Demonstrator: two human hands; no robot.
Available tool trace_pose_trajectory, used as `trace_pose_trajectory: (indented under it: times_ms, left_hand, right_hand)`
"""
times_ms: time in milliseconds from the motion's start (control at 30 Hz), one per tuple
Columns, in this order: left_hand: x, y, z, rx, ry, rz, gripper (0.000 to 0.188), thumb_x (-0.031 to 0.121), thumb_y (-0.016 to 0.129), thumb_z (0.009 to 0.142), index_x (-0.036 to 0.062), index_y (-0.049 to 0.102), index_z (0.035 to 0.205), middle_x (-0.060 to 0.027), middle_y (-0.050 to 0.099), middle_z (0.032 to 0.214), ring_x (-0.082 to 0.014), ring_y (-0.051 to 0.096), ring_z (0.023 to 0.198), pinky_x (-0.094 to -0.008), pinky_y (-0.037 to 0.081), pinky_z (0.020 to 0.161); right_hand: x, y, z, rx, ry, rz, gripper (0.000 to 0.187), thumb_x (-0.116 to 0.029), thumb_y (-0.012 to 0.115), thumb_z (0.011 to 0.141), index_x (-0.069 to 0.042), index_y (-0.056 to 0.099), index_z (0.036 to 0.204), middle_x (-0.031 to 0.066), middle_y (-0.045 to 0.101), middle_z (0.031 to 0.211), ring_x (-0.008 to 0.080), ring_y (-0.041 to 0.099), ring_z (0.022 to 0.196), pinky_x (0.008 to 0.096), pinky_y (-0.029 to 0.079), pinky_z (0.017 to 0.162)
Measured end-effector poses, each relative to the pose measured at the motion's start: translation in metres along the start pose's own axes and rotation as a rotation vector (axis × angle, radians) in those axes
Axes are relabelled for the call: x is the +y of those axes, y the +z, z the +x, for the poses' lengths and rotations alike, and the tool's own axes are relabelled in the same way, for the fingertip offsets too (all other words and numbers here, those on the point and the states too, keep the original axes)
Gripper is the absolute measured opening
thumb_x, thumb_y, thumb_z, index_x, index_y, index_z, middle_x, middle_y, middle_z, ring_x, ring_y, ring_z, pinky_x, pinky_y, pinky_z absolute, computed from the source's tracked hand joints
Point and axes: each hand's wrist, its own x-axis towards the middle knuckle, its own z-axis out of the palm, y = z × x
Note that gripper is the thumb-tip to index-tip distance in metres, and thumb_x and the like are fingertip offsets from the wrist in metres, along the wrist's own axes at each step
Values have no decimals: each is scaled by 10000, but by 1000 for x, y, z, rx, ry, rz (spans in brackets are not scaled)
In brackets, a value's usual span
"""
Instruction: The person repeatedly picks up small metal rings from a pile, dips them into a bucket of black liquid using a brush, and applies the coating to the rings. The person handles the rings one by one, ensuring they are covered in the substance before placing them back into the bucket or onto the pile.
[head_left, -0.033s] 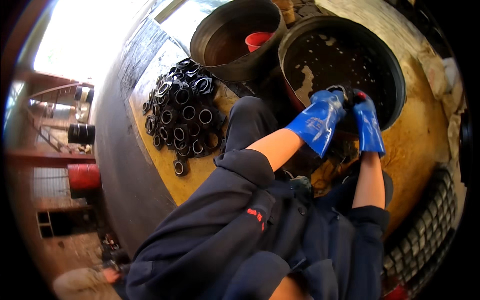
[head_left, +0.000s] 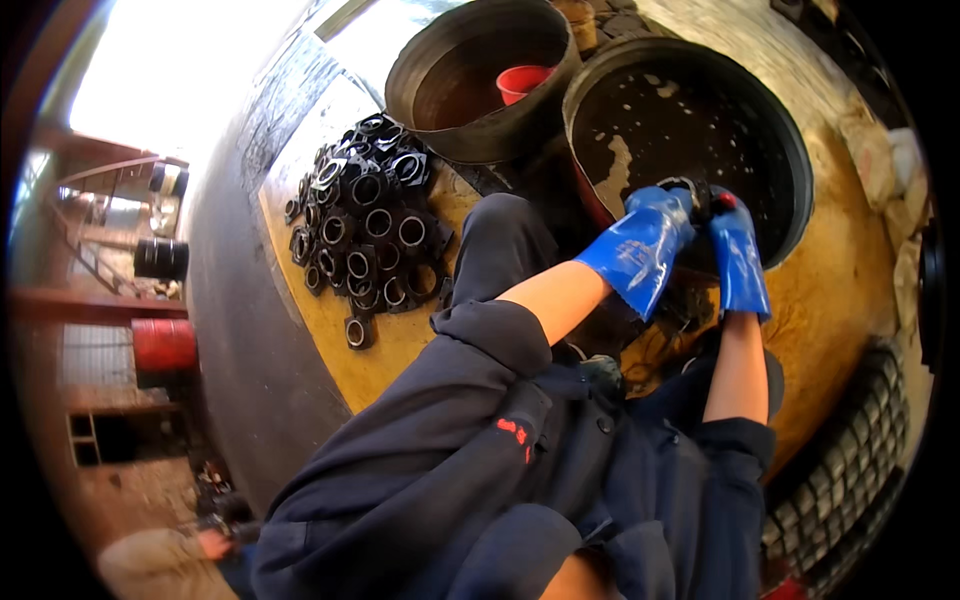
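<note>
Both my hands wear blue rubber gloves and meet over the near rim of a round tub (head_left: 808,190) of dark, bubbly liquid. My left hand (head_left: 655,240) is closed around a dark ring-shaped part (head_left: 684,184), whose curved edge shows above the fingers. Close against it, my right hand (head_left: 738,255) has its fingers curled, with a small red thing (head_left: 722,203) at their tips; its kind cannot be made out. To the left lies a heap of black parts with round metal-rimmed openings (head_left: 366,188).
A second round tub (head_left: 395,95) with brownish liquid and a red plastic bowl (head_left: 520,82) stands beside the first. A black block-patterned stack or tread (head_left: 840,480) lies at the lower right. Drums (head_left: 165,345) stand far left, and a person's sleeve (head_left: 160,560) shows at lower left.
The whole view has shifted very slightly. My hands stay together over the tub's near rim, and the ring-shaped part shows a little more clearly between them.
</note>
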Motion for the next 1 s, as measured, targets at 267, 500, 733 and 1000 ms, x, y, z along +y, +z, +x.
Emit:
trace_pose_trajectory:
  times_ms: [267,500,733,1000]
  left_hand:
    - [8,-19,-10,-67,-7,-114,387,351,781,856,126,749,1169,-133,765,1138,-316,726,1111,-431,572,962]
    - [2,-19,-9,-27,16,-140,410,328,796,850,114,724,1192,-144,756,1143,-332,722,1097,-423,575,952]
    - [1,-20,-7,-50,30,-137,409,331,797,855,120,725,1198,-139,761,1128,-327,729,1078,-421,578,945]
    - [-4,-38,-16,-77,35,-188,420,390,783,865,142,723,1200,-144,769,1088,-347,740,1016,-425,585,908]
  right_hand:
    - [14,-8,3,-10,-35,14,331,-158,645,946,-121,718,1267,121,745,1201,288,697,1122,375,538,992]
    - [14,-5,10,-40,-78,12,325,-137,657,948,-84,711,1264,120,747,1188,276,700,1100,368,542,982]
    - [14,-5,12,-53,-104,6,321,-116,669,951,-46,703,1262,119,749,1175,264,704,1078,362,547,972]
    - [15,-8,18,-93,-142,-9,319,-92,682,953,-3,694,1259,117,751,1160,250,708,1053,355,552,961]
